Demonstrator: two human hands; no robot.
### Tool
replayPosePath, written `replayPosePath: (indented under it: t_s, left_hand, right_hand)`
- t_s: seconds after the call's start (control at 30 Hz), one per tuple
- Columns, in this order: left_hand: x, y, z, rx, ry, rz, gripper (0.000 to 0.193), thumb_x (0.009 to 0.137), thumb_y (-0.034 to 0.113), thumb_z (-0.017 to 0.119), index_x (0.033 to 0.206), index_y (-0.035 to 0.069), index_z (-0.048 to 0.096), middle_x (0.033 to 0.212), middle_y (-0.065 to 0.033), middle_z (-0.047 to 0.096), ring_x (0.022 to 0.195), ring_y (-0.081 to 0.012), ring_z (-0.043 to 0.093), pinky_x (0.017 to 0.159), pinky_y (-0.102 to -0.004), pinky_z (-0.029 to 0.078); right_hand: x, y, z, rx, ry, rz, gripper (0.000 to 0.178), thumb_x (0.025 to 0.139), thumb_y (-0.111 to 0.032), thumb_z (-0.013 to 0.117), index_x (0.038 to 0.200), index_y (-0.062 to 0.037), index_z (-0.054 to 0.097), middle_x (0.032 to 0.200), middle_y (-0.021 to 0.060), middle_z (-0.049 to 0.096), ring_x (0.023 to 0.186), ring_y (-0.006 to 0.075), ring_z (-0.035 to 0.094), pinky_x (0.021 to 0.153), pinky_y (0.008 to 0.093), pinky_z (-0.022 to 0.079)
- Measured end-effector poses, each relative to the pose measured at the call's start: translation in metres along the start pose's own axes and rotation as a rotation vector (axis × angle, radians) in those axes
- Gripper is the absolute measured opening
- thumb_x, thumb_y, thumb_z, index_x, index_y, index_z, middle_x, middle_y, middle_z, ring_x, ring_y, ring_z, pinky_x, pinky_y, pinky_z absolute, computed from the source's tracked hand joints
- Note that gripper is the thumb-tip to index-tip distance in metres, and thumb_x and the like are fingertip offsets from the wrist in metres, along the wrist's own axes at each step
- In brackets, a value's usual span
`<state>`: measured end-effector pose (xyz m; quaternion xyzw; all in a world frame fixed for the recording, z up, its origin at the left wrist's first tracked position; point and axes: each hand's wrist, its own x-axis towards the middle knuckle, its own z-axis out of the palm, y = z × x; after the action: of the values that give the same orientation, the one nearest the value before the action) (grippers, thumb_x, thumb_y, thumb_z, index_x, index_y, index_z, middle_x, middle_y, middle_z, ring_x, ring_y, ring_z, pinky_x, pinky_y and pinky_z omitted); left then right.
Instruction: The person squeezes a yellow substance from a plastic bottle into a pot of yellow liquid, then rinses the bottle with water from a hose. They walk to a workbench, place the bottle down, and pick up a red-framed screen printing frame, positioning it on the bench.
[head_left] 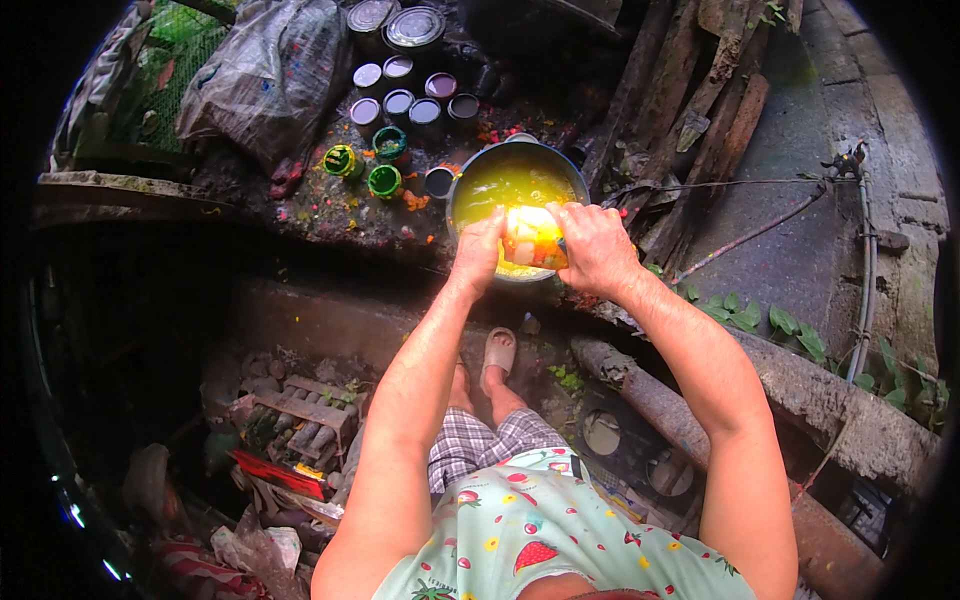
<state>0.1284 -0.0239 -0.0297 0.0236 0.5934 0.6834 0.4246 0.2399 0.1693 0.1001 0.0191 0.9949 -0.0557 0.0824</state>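
Note:
Both my hands grip a bright white, yellow and orange container (528, 240) from its two sides. Glare blurs it, so its exact kind is hard to make out. My left hand (480, 250) is closed on its left side, and my right hand (598, 248) wraps its right side. It is over the near part of a round metal pot (585, 190). Yellow-green liquid (512, 182) with a bubbly, rippled surface lies in the pot. Just left of the pot stand paint-stained cans: a yellow one (342, 161), a green one (384, 181) and a dark teal one (390, 143).
Several lidded cans (414, 28) stand behind, beside a grey plastic sack (265, 85). Old wooden planks (690, 110) lean at the right. A pipe (866, 260) runs along the concrete (800, 235). Rubble and a red piece (280, 473) lie below left.

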Motion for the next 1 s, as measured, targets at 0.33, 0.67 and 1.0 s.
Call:
replayPosePath:
  t_s: [0.33,0.67,1.0]
  left_hand:
    - [-0.007,0.026,0.010,-0.539,-0.082,-0.086,0.037,0.105,0.015,0.075,0.135,-0.005,0.071,0.132,-0.0142,0.077,0.120,-0.0236,0.073,0.110,-0.0405,0.054]
    - [-0.015,0.028,0.023,-0.658,-0.137,-0.012,0.035,0.112,0.021,0.063,0.139,-0.001,0.069,0.133,-0.0073,0.075,0.121,-0.0199,0.070,0.112,-0.0372,0.050]
    - [-0.005,0.020,-0.018,0.492,0.685,0.217,0.020,0.111,0.018,0.066,0.103,0.001,0.071,0.092,-0.0063,0.074,0.086,-0.0131,0.069,0.079,-0.0323,0.056]
  right_hand:
    - [0.012,0.011,-0.010,0.103,-0.092,0.070,0.096,0.069,-0.027,0.092,0.154,-0.0068,0.052,0.139,0.0183,0.065,0.123,0.0382,0.066,0.105,0.0532,0.052]
    - [0.018,0.021,-0.017,0.226,-0.131,0.010,0.098,0.069,-0.028,0.093,0.156,-0.0089,0.052,0.143,0.0189,0.066,0.131,0.0393,0.064,0.109,0.0526,0.051]
    - [0.004,0.032,-0.017,0.332,-0.131,-0.017,0.091,0.071,-0.032,0.093,0.150,-0.0070,0.056,0.134,0.0202,0.070,0.128,0.0403,0.067,0.102,0.0569,0.055]
